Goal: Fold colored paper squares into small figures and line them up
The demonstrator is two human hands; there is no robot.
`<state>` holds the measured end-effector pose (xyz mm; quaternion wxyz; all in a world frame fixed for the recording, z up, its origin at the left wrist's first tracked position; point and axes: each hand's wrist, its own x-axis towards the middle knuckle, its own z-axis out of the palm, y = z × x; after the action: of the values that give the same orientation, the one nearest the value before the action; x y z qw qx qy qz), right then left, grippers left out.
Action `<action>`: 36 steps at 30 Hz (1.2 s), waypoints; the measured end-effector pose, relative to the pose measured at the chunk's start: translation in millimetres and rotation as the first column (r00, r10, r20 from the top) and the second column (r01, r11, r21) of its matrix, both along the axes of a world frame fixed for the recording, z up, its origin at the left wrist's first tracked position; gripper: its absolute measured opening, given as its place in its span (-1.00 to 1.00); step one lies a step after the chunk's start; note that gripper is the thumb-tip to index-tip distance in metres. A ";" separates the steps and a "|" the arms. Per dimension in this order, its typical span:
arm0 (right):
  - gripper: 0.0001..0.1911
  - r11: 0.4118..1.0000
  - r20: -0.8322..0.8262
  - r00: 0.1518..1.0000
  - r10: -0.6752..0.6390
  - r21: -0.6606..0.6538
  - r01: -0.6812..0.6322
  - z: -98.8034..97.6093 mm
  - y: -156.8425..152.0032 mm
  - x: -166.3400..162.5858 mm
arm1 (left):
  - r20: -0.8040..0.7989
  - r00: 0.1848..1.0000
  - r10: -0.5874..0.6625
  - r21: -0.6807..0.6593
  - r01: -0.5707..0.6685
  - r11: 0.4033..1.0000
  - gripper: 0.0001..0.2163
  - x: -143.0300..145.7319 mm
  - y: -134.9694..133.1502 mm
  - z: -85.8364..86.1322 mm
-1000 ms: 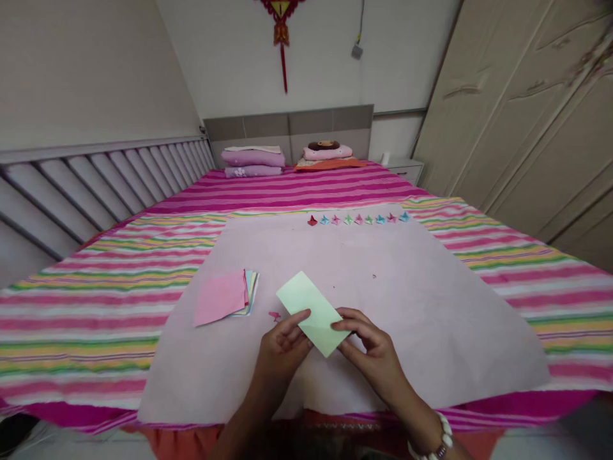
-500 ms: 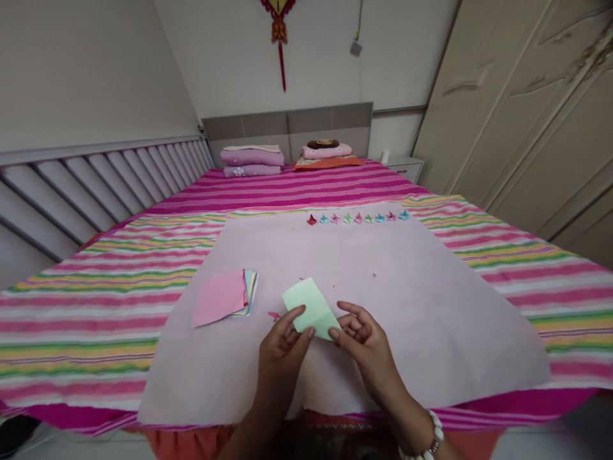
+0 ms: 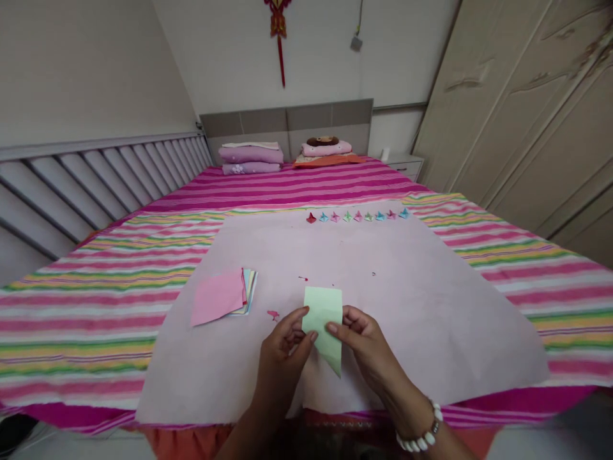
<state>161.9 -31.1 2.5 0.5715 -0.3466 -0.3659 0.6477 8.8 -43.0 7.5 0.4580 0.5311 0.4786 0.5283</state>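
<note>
The light-green paper (image 3: 322,308) is over the pale sheet (image 3: 431,306), near the middle of its near edge. The left hand (image 3: 282,345) pinches the paper's left side; the right hand (image 3: 366,342) pinches the right. The paper's long axis runs toward that edge, pointed corner foremost.

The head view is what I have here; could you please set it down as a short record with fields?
Left hand: pinching the green paper at its left edge
Right hand: gripping its right side, thumb in front
Paper's lower end: pointed
Paper stack: left of both hands, pink on top
Folded shapes: nine, in a row near the pale sheet's far edge
</note>
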 end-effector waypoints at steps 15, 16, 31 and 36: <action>-0.80 0.998 0.042 0.997 -0.063 0.027 0.062 7.8 3.3 2.0 | -0.178 0.982 0.059 -0.034 -0.066 0.997 -0.81 -3.2 2.3 4.6; -0.80 0.997 0.068 0.995 -0.069 0.043 0.066 7.3 4.4 2.3 | -0.122 0.992 0.039 -0.071 -0.048 0.996 -0.83 -3.2 3.3 3.5; -0.73 0.992 0.089 0.994 -0.066 -0.100 0.075 11.6 11.9 -13.5 | 0.172 0.984 -0.054 -0.319 0.108 0.941 -0.82 -1.3 6.8 2.8; -0.65 0.987 0.129 0.984 -0.120 -0.095 0.133 11.9 18.4 -7.1 | 0.089 0.994 -0.055 -0.315 0.081 0.946 -0.79 -1.7 6.7 2.9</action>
<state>154.8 -12.6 14.4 0.5693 -0.4374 -0.3437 0.6054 7.1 -36.2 10.4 0.5743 0.4451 0.5205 0.4485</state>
